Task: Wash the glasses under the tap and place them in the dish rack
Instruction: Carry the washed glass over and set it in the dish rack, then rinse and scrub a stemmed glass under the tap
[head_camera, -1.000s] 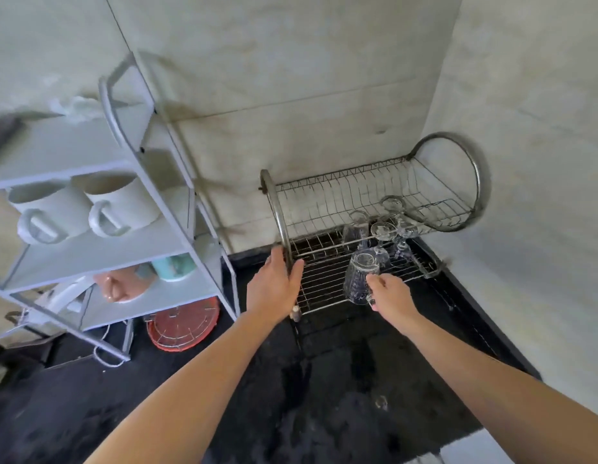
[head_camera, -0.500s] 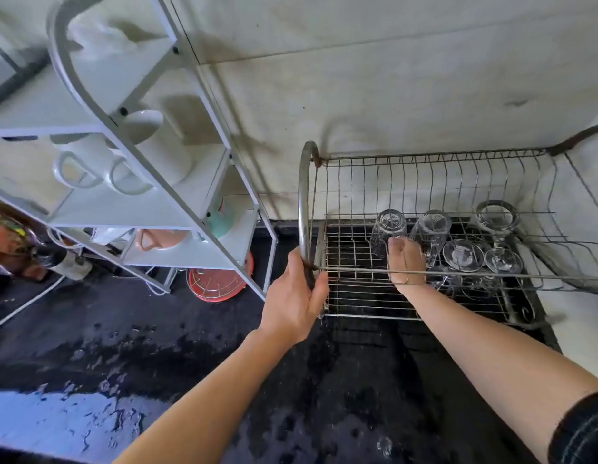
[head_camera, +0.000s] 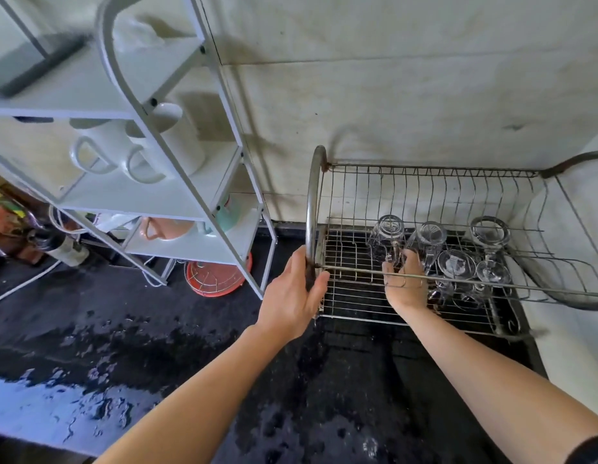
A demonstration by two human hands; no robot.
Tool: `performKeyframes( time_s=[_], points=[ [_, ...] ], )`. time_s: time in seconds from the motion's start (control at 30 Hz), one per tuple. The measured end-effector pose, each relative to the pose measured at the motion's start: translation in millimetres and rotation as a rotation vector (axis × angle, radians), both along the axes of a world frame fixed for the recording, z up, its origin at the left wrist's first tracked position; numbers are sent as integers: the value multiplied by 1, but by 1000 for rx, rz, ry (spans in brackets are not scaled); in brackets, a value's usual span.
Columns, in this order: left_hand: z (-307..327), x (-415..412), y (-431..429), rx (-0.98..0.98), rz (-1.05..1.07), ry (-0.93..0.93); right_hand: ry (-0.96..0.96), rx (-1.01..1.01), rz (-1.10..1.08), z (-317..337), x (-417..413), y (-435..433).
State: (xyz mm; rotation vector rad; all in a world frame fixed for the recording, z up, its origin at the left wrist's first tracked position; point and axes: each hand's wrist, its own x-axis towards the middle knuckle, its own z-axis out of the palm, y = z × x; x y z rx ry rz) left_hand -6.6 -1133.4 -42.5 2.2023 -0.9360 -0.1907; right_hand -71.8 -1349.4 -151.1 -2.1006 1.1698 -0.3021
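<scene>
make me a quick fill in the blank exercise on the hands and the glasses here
1. The left hand grips the curved end bar of the ____.
2. The right hand holds the leftmost glass in the dish rack's ____ tier.
3. The other glasses there stand ____ down.
4. The black counter is ____ with water.
Missing words: dish rack; lower; upside; wet.
</scene>
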Motion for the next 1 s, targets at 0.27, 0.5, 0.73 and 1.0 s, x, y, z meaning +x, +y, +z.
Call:
performKeyframes(
  time_s=[0.27, 0.5, 0.73, 1.0],
  points=[
    [-8, 12, 107, 257, 80, -9, 61, -80, 167, 18, -35, 111],
    [-7, 49, 297, 354, 306, -26, 35, -68, 440, 29, 12, 281],
    [19, 77, 500, 396, 535, -34, -29, -66, 792, 66, 110, 474],
    [19, 71, 670, 322, 878, 68, 4, -87, 1155, 83, 197, 657]
  ],
)
